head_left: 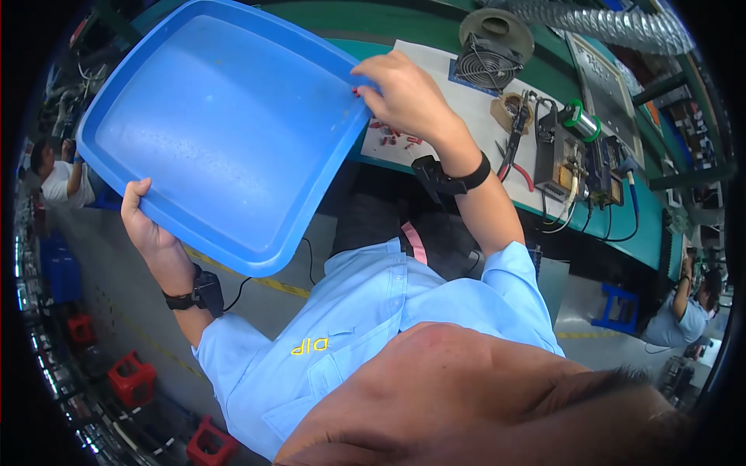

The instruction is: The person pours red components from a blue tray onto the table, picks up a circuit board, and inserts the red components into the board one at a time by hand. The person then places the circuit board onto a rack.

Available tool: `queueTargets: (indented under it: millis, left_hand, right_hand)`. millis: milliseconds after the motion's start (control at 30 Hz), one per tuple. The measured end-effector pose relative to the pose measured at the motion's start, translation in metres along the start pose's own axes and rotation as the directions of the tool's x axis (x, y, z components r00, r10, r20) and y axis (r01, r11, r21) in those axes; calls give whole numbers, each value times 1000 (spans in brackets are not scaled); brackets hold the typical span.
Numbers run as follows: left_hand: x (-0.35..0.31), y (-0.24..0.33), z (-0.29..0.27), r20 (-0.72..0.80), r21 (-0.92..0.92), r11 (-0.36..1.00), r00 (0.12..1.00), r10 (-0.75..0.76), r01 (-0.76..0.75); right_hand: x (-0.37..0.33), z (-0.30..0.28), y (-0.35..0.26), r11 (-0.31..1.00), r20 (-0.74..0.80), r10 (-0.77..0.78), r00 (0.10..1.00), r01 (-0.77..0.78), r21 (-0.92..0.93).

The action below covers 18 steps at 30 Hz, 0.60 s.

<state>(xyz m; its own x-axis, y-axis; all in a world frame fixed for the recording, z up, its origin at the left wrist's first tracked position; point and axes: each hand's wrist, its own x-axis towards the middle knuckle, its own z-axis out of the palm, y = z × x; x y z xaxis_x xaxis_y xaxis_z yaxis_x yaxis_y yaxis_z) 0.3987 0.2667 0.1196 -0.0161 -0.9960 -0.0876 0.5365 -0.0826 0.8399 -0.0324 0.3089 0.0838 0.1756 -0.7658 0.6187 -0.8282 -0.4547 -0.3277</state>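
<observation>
A large blue plastic tray (217, 124) is tilted up in front of me at the left. My left hand (148, 221) is closed on its lower left rim, thumb over the edge. At the tray's right rim is my right hand (408, 97), thumb and forefinger bent around a small red part (357, 92); their exact contact is hard to make out. Just below that hand, several small red pieces (392, 138) lie on a white sheet (423, 66) on the green bench. Both wrists wear black straps with a small device.
Farther right on the bench stand a round fan (489, 64), red-handled pliers (513, 151), a solder spool (580, 122) and a soldering stand (559, 159). A silver duct (614, 29) hangs above. Red stools (132, 379) stand on the floor; people work at left (61, 177) and right (674, 312).
</observation>
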Motion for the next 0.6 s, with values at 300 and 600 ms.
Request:
queueTargets:
  millis: [300,600]
  left_hand:
    - [-6,-4,-16,43,-82,996,998,-37,40]
    - [10,-7,-51,-14,-52,998,1000,17,-18]
  right_hand:
    - [42,42,-19,958,517,237,823,-111,-264]
    - [43,27,3,984,371,139,918,-86,-155]
